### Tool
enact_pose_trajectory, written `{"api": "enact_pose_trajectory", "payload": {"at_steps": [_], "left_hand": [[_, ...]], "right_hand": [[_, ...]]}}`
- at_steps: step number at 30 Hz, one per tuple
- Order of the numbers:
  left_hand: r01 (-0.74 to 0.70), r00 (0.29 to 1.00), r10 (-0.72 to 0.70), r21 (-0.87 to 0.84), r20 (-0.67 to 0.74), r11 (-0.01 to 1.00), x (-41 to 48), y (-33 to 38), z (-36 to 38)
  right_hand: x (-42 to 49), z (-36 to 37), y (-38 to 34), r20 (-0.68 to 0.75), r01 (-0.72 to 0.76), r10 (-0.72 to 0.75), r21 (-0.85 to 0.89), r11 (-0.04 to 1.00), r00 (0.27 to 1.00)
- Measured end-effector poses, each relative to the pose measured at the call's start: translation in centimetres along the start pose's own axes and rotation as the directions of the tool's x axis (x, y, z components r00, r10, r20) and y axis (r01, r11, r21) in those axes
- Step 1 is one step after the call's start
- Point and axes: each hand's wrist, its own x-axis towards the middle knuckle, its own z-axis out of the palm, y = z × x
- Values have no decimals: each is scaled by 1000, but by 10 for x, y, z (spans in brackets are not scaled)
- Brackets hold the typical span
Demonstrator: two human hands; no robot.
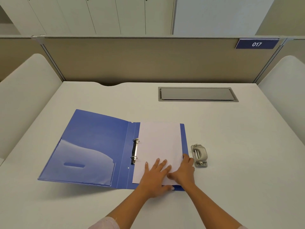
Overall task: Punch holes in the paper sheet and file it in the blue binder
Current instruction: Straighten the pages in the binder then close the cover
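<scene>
mostly pale desk (231,129), beige partition (148,60), white cabinets (99,14)

Blue binder (92,139) is lying open on the table (231,146). Paper sheet (159,139) is lying on its right half, left edge sitting at the metal rings (135,151). Left hand (156,176) is pressing flat on the sheet's near part, fingers straight. Right hand (184,171) is resting on the sheet's near right edge, thumb touching the binder's edge. Grey hole punch (199,155) is sitting just right of the binder.
</scene>
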Motion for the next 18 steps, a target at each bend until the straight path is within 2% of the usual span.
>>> {"api": "enact_pose_trajectory", "payload": {"at_steps": [3,7,10,12,14,16,18], "left_hand": [[43,998,-42,-12,41,999,3,3,-4],[59,998,-59,-66,14,996,5,5,-12],[84,996,-87,-175,-10,981,7,3,-14],[113,990,-134,-314,-44,943,7,3,-18],[124,976,-198,-525,-87,842,3,7,-30],[124,958,-271,-714,-96,689,-2,10,-46],[140,940,-334,-816,-68,561,-2,7,-63]], "right_hand": [[0,-3,4,-26,38,-38,-11,999,999],[-1,-5,6,-23,97,-97,22,995,995],[-4,-7,3,-52,133,-125,187,973,991],[-6,-10,-4,-26,115,-113,326,938,993],[-8,-12,-13,71,60,-103,449,891,992],[-8,-12,-19,162,21,-129,544,839,978],[-8,-10,-22,214,40,-187,550,835,959]]}}
